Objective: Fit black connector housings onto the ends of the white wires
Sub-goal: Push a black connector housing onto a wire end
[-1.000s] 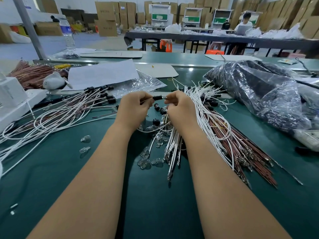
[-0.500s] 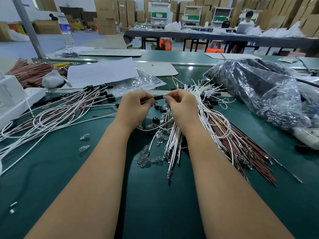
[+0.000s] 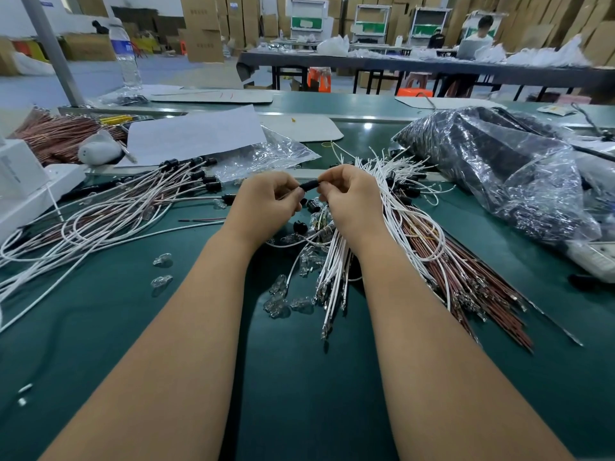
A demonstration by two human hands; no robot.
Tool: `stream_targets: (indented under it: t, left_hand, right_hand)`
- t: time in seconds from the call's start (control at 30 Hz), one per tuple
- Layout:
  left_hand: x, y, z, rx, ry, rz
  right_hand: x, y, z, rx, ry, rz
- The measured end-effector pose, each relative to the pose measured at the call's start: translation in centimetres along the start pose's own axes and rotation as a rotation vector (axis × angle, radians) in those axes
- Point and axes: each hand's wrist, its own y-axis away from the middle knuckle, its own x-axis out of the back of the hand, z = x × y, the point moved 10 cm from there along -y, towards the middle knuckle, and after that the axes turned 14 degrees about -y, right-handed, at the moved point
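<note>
Both hands meet over the green table (image 3: 133, 327): our left hand (image 3: 266, 204) and right hand (image 3: 352, 201) pinch one black connector (image 3: 309, 186) between fingertips, beside the white wires (image 3: 392, 207).

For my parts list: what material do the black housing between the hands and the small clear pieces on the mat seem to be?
Small black connector housing: probably moulded plastic, matte, uniformly dark. Small clear bulb-shaped pieces: glass or clear plastic, glossy with bright highlights; cannot tell which.
</note>
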Motion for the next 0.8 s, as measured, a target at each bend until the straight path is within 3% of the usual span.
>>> stream_targets:
  t: [0.33,0.63,0.8]
  left_hand:
    - [-0.1,0.2,0.1,-0.015,0.039,0.004]
    - [0.5,0.0,0.0,-0.020,-0.023,0.084]
    - [1.3,-0.2,-0.2,0.004,-0.068,0.146]
  right_hand:
    - [0.8,0.0,0.5,-0.016,0.010,0.086]
    - [-0.3,0.6,-1.0,0.075,0.168,0.040]
    - [-0.5,0.7,-1.6,0.115,0.114,0.044]
